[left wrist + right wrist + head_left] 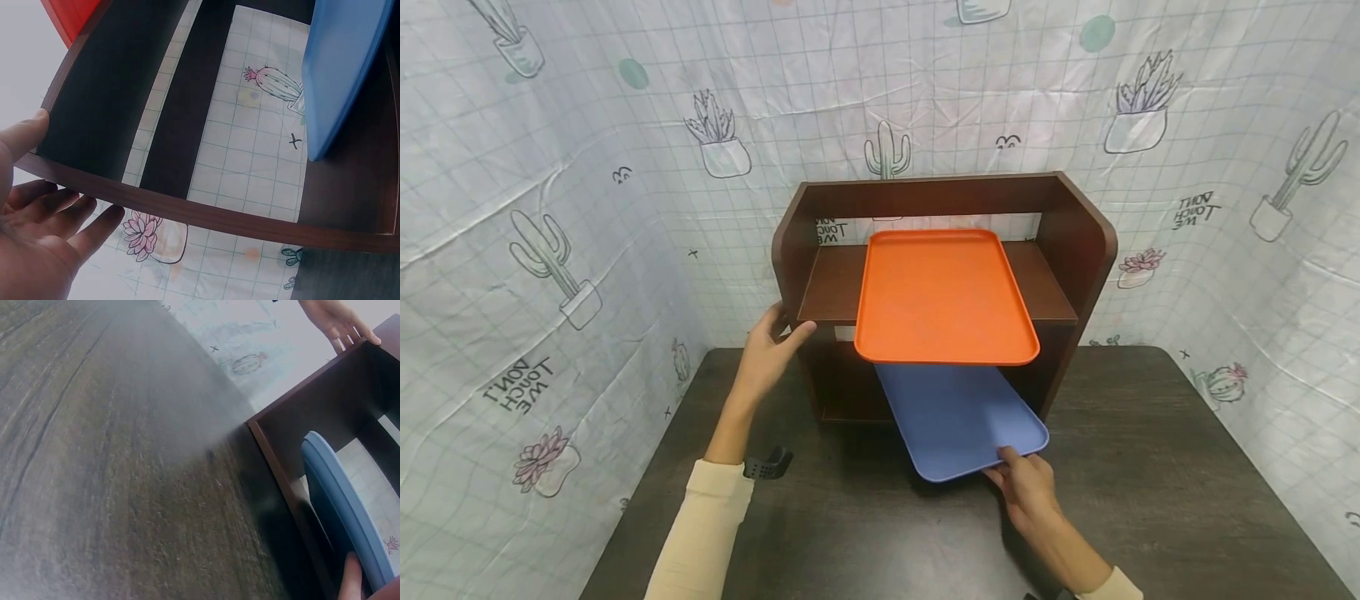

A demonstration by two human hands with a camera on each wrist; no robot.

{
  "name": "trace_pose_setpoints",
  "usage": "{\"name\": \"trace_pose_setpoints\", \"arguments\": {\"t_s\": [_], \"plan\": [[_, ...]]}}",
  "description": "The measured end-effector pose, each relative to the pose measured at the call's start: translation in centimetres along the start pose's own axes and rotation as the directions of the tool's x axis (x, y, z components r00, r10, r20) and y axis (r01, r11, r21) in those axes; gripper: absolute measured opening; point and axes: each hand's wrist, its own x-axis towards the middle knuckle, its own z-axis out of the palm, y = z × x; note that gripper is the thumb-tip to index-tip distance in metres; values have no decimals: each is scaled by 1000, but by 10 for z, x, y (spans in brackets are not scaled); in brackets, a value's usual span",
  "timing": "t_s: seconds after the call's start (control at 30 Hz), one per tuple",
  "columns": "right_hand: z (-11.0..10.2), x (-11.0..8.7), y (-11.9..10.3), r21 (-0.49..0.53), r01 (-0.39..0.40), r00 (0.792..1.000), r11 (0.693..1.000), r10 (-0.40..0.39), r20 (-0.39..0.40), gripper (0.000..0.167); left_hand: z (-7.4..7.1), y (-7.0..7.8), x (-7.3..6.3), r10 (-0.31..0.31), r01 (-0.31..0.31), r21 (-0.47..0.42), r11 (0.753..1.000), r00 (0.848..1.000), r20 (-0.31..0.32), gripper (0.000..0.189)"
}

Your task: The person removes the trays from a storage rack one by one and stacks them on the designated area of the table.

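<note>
A dark brown two-level wooden shelf (940, 190) stands on the table. In the head view my left hand (771, 350) is at its left side, thumb on the inner front edge and fingers along the outside, so the side panel lies between them; the left wrist view shows this hand (47, 231) close up. My right hand (1024, 487) pinches the front right edge of a blue tray (958, 421), whose back part is inside the lower level. The tray's front sticks out, tilted. An orange tray (943, 296) lies on the upper level, its front overhanging.
The dark wooden table (1150, 467) extends around the shelf. A white curtain (587, 275) with cactus drawings hangs behind and at both sides. A black band (767, 464) is on the left wrist.
</note>
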Motion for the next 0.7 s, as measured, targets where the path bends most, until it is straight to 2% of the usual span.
{"name": "trace_pose_setpoints", "arguments": {"t_s": [0.2, 0.7], "plan": [[-3, 1, -7, -7, -16, 1000, 1000, 16, -26, 23, -1, 0, 0, 8, -8, 6, 1000, 1000, 2, 66], [-12, 2, -20, -129, -50, 998, 990, 44, -53, 13, -1, 2, -1, -15, 15, 17, 1000, 1000, -4, 67]]}}
